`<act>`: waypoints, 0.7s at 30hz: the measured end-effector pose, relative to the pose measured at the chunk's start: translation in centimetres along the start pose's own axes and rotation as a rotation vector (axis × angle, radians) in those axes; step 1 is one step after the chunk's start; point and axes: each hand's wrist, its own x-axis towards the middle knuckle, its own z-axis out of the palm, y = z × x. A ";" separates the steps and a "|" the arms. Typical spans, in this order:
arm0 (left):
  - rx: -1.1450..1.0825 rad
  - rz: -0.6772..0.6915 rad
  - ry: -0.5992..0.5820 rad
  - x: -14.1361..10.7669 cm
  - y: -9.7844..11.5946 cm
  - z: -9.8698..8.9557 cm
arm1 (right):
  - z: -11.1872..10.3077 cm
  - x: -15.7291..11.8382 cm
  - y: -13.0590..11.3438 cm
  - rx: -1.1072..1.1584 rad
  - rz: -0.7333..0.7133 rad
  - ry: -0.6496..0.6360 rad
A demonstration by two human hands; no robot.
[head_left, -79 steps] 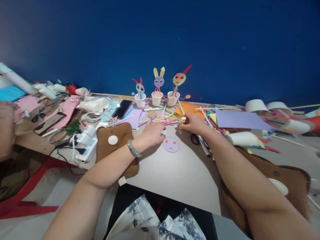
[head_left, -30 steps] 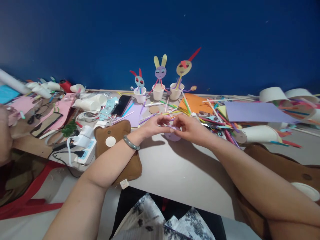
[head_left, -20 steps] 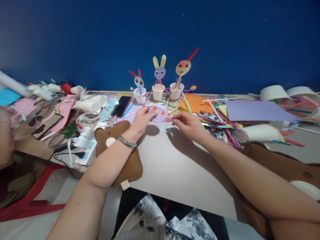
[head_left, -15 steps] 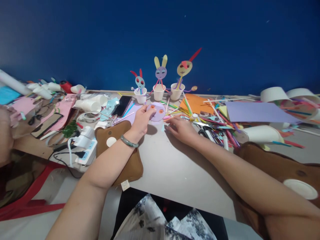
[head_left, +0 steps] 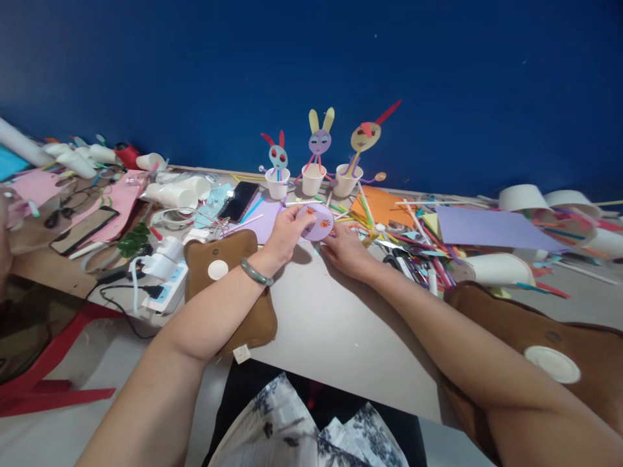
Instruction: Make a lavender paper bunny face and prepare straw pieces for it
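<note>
Pinched at its left side by my left hand (head_left: 287, 235), a round purple paper face (head_left: 318, 224) with orange lashed eyes is held tilted just above the table. My right hand (head_left: 348, 250) has its fingers closed at the disc's lower right edge; the fingertips are partly hidden. Behind it stand three paper-cup puppets: a light blue rabbit face (head_left: 278, 157) with red ears, a purple rabbit face (head_left: 320, 141) with yellow ears, and a yellow face (head_left: 365, 137) with a red feather-shaped piece. A purple paper sheet (head_left: 265, 220) lies behind my left hand.
A brown cushion-like pad (head_left: 253, 311) lies under my left forearm, and another brown pad (head_left: 511, 331) is at right. Left are a power strip (head_left: 171, 288), a phone (head_left: 240, 201) and paper cups (head_left: 170, 194). Pipe cleaners, orange paper (head_left: 384, 205) and purple paper (head_left: 491, 228) lie right.
The paper face has been tilted clockwise and raised slightly. My right hand's fingers have come up to its lower right edge. The view has shifted a little.
</note>
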 end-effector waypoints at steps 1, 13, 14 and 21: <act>-0.005 -0.006 0.003 0.0 0.0 0.0 | 0.1 0.0 0.0 0.012 -0.003 0.009; -0.017 -0.018 -0.008 0.1 -0.1 -0.3 | -2.9 -0.4 -0.8 0.266 0.121 0.112; -0.009 -0.021 -0.013 0.1 -0.1 -0.3 | -3.7 -0.6 -0.7 0.290 0.171 0.146; 0.071 -0.004 -0.156 -1.0 -0.5 0.2 | -7.8 -2.1 1.2 0.576 0.291 0.395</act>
